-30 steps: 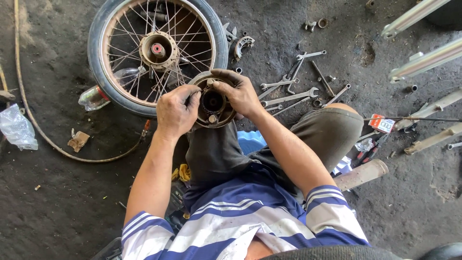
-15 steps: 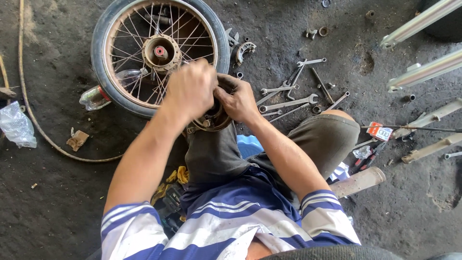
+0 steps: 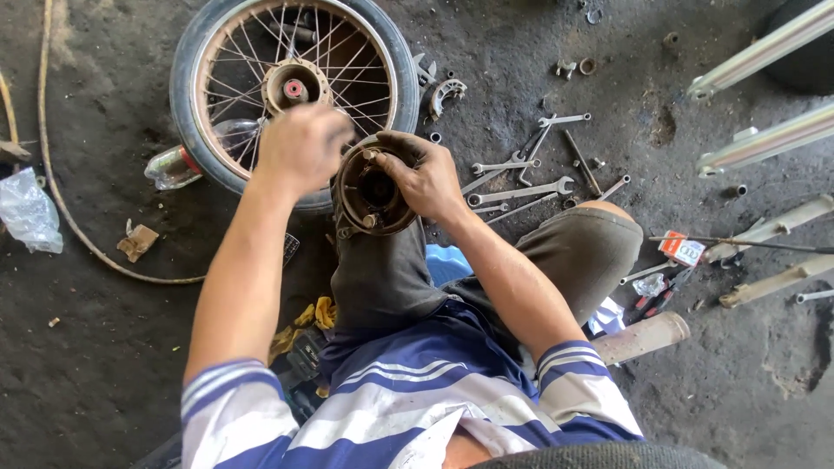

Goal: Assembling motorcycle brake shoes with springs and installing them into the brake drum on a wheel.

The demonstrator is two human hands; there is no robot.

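Note:
A round rusty brake hub plate (image 3: pixel 369 195) rests on my knee, its open side tilted toward me. My right hand (image 3: pixel 426 174) grips its right rim and holds it steady. My left hand (image 3: pixel 300 148) is lifted just left of the plate, fingers curled in a loose fist; what it holds, if anything, is hidden. Behind both hands a spoked motorcycle wheel (image 3: pixel 291 87) with its tyre lies flat on the dirty floor.
Several wrenches (image 3: pixel 521 178) and small nuts lie on the floor right of the plate. A brake shoe (image 3: pixel 447 91) lies by the tyre. A plastic bottle (image 3: pixel 174 165), a rope (image 3: pixel 61 200) and a plastic bag (image 3: pixel 26 213) are at left. Metal fork tubes (image 3: pixel 764 139) lie at right.
My left hand came off the plate's left side, swept over it, and now hovers left of it. The plate has tilted more upright in my right hand.

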